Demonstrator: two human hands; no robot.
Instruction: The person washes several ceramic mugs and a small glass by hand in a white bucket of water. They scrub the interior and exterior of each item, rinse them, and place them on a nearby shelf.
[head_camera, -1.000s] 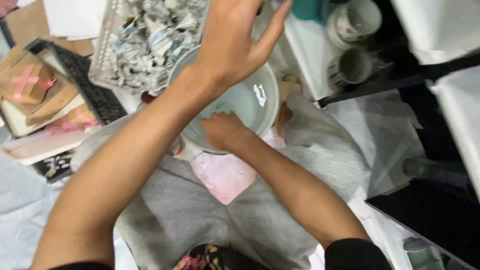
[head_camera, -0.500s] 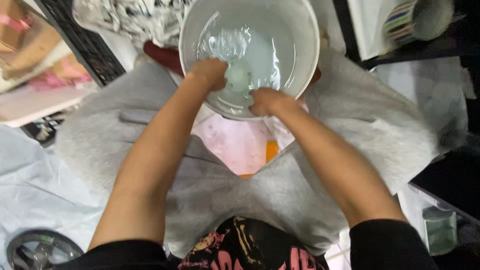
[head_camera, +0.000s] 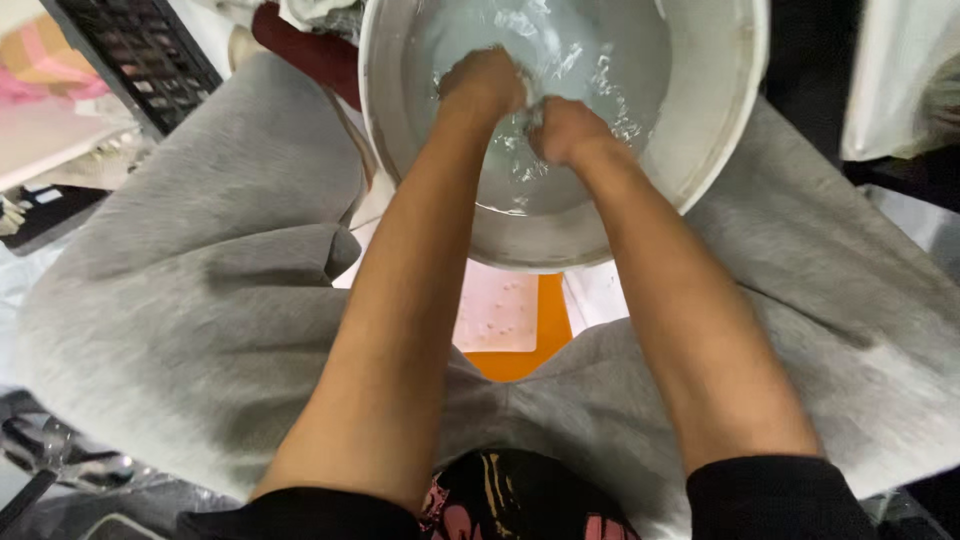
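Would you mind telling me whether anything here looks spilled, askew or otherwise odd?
Nothing looks spilled. Both hands, left hand and right hand, are in the water of the white bucket, which sits between the grey-trousered knees. The water is rippled but stays inside the rim.

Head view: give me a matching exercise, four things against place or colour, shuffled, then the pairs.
Things:
1. left hand
2. white bucket
3. keyboard
4. orange piece

Place or colour:
A. black, upper left
B. between the knees, below the bucket
C. in the water, beside the right hand
D. holds water, between grey-clad legs

Pairs: 1-C, 2-D, 3-A, 4-B
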